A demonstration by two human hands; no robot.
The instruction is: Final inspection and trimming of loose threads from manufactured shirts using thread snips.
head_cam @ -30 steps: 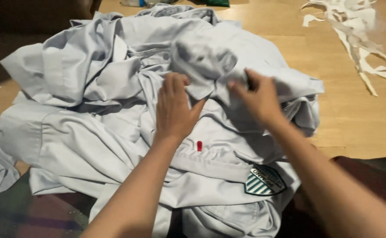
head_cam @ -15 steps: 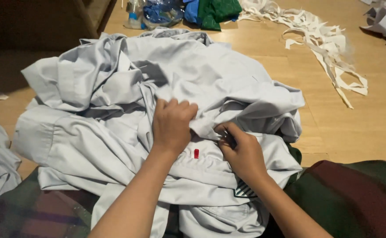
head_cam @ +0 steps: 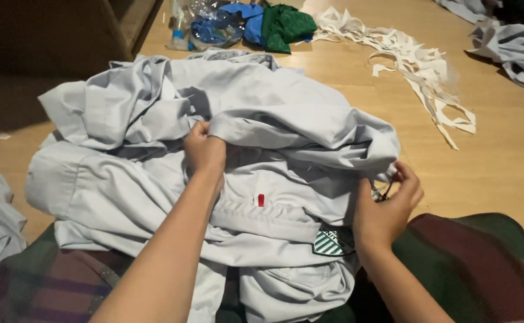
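While bent tight, left fingers: closed on a fold of the pale grey shirt (head_cam: 286, 119), gripping the cloth.
Left hand (head_cam: 205, 149): a fist in the middle of the heap, knuckles up, arm coming up from the bottom edge.
Right fingers: curled narrow, pinching the shirt's edge at the right side; something small and dark (head_cam: 386, 191) between the fingertips, too small to tell what.
Right hand (head_cam: 387, 209): low on the right of the heap, thumb up, touching the cloth.
Pale grey shirt: on top of the shirt pile (head_cam: 124, 197), stretched between both hands, lying over the lap and partly on the floor.
Red tag (head_cam: 260, 200): small, on the cloth just below the left hand, between the two arms.
Green and white badge (head_cam: 329, 243): striped, shield shaped, sewn on the cloth, just beside the right wrist.
Plaid cloth (head_cam: 471, 263): dark red and green, over the knees, under the pile.
Wooden floor (head_cam: 501, 173): light brown, all around.
White strips (head_cam: 417, 66): thin cut pieces, scattered on the floor up on the right, well apart from the hands.
Blue and green things (head_cam: 262, 24): bunched cloth beside clear plastic, at the top, far from the hands.
More grey cloth (head_cam: 516, 51): top right corner.
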